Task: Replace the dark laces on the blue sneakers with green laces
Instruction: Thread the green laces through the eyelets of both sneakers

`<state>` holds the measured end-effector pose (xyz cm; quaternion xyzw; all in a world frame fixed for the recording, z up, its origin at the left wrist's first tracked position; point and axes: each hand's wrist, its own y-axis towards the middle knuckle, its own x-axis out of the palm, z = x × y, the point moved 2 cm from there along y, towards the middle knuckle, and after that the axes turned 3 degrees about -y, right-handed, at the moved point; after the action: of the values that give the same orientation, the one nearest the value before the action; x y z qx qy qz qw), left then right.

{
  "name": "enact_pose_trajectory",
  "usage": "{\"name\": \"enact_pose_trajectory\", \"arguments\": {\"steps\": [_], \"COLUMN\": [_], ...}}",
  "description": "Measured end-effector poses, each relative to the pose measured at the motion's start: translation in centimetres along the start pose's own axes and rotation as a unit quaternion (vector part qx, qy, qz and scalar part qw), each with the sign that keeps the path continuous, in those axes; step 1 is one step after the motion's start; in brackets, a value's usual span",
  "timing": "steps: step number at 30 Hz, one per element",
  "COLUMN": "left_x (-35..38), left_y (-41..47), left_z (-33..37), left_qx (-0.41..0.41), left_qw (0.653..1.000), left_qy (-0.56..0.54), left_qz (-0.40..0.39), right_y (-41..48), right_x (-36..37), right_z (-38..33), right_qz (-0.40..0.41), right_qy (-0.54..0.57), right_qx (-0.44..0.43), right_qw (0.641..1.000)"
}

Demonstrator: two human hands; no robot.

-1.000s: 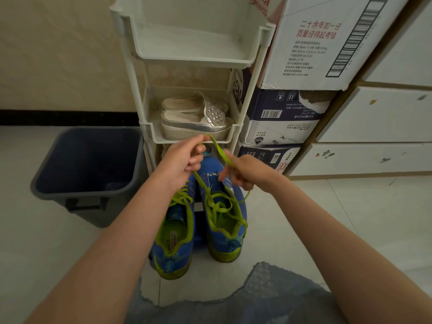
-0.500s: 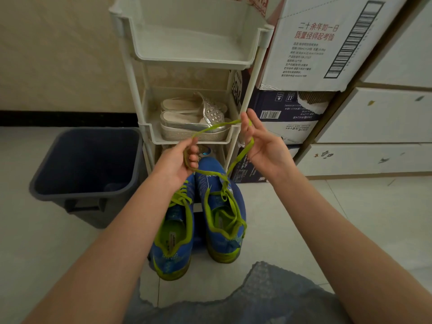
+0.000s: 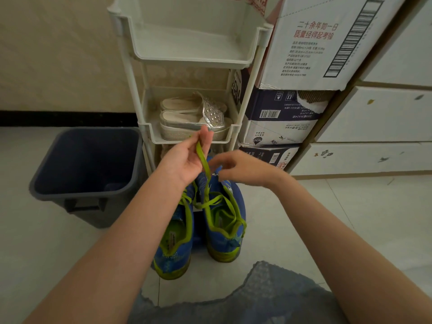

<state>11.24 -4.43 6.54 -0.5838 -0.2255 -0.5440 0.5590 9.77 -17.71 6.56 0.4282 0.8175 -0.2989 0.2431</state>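
While my left hand (image 3: 184,160) is raised over the toes of the shoes, I can see its thumb and fingers curled round a green lace (image 3: 200,153), pinching it near the tip. From that hand the lace drops to the right blue sneaker (image 3: 224,220), just below and nearer me, where it is threaded across the eyelets. The left blue sneaker (image 3: 174,237) stands beside it, under my left wrist, and also shows green lacing. My right hand (image 3: 243,168) hovers just right of the lace with its fingers curled toward it. Blur keeps me from telling whether it grips anything. A grey bin (image 3: 79,213) stands left of the left hand, and a white rack (image 3: 194,64) holding silver sandals (image 3: 187,118) rises beyond both hands.
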Motion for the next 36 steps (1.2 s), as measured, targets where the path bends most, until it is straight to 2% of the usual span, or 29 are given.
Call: {"name": "enact_pose_trajectory", "arguments": {"steps": [1, 3, 7, 9, 11, 13, 15, 17, 18, 21, 24, 26, 29, 31, 32, 33, 34, 35, 36], "left_x": [0.1, 0.1, -0.8, -1.5, -1.9, -2.0, -1.9, -1.8, -1.7, -1.4, -1.6, -1.9, -1.6, -1.1, -1.0, -1.0, -1.1, -1.2, -1.2], "left_y": [0.1, 0.2, 0.6, 0.7, 0.6, 0.4, 0.1, -0.4, -0.5, -1.0, -1.1, -0.9, -0.4, 0.0, 0.1, 0.2, 0.1, 0.1, 0.1], "left_z": [-0.1, 0.0, 0.3, 0.3, 0.1, -0.2, -0.5, -0.9, -1.1, -1.2, -0.7, -0.3, 0.2, 0.2, 0.1, -0.1, -0.4, -0.8, -1.1], "left_qx": [0.004, 0.016, 0.014, 0.005, -0.003, -0.019, -0.052, -0.095, -0.116, -0.149, -0.114, -0.067, 0.008, 0.050, 0.057, 0.053, 0.040, 0.028, 0.019], "left_qw": [1.000, 1.000, 1.000, 0.989, 0.952, 0.912, 0.874, 0.833, 0.823, 0.839, 0.831, 0.819, 0.842, 0.846, 0.841, 0.831, 0.818, 0.804, 0.797], "left_qy": [-0.014, -0.027, 0.027, 0.144, 0.305, 0.410, 0.483, 0.543, 0.551, 0.516, 0.540, 0.567, 0.538, 0.528, 0.536, 0.551, 0.571, 0.591, 0.600], "left_qz": [0.001, 0.000, -0.006, 0.017, 0.034, 0.019, -0.014, -0.053, -0.068, -0.084, -0.073, -0.046, -0.043, -0.046, -0.047, -0.051, -0.058, -0.063, -0.064], "right_y": [0.2, 0.5, 0.4, 0.2, 0.2, 0.2, 0.1, 0.1, 0.0, -0.1, -0.4, -0.7, -1.3, -1.8, -2.0, -2.0, -1.8, -1.5, -1.2], "right_x": [0.6, 1.6, 0.8, -0.1, -0.9, -1.6, -2.0, -1.9, -1.8, -1.8, -2.0, -2.2, -2.5, -2.8, -3.0, -3.2, -3.4, -3.6, -3.6], "right_z": [-0.1, 0.2, 0.7, 0.8, 1.0, 1.2, 1.1, 1.3, 1.5, 2.6, 4.2, 5.1, 5.3, 5.5, 5.5, 5.6, 5.7, 5.2, 4.4], "right_qz": [-0.034, -0.047, 0.025, 0.101, 0.169, 0.209, 0.230, 0.246, 0.258, 0.314, 0.354, 0.337, 0.247, 0.197, 0.179, 0.175, 0.197, 0.239, 0.269], "right_qy": [-0.008, 0.002, 0.164, 0.275, 0.389, 0.472, 0.500, 0.504, 0.504, 0.519, 0.526, 0.516, 0.469, 0.318, 0.195, 0.065, -0.043, -0.112, -0.126], "right_qx": [-0.005, -0.005, -0.013, -0.009, -0.016, -0.027, -0.027, -0.017, -0.008, 0.037, 0.084, 0.118, 0.163, 0.248, 0.294, 0.324, 0.319, 0.273, 0.199], "right_qw": [0.999, 0.999, 0.986, 0.956, 0.906, 0.856, 0.835, 0.828, 0.824, 0.794, 0.769, 0.778, 0.832, 0.894, 0.918, 0.928, 0.926, 0.925, 0.934]}}
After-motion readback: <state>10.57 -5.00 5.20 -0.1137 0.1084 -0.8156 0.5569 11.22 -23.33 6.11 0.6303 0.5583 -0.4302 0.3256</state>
